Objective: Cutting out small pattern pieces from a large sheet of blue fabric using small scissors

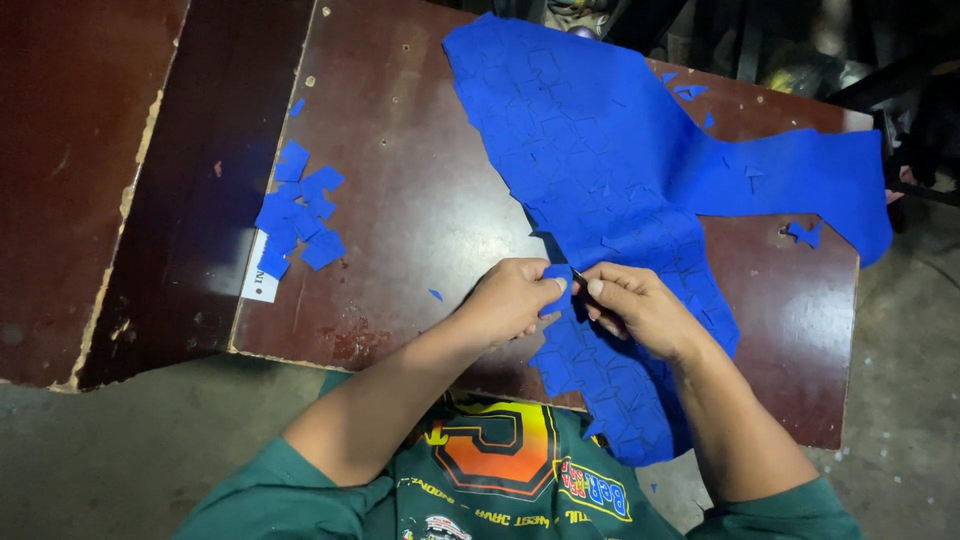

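A large blue felt sheet (600, 160), scored into many small shapes, lies across a dark brown table (420, 200) and hangs over its near edge. My left hand (515, 300) pinches a small blue cut piece (556, 273) at the sheet's left edge. My right hand (635, 305) grips a thin dark blade or tool, its tip meeting that piece beside my left thumb. Both hands touch each other over the sheet.
A pile of several loose blue pieces (298, 212) sits at the table's left, partly on a white card (262, 278). Small blue scraps (804, 233) lie at the right. A second brown board (70, 170) stands to the left, across a dark gap.
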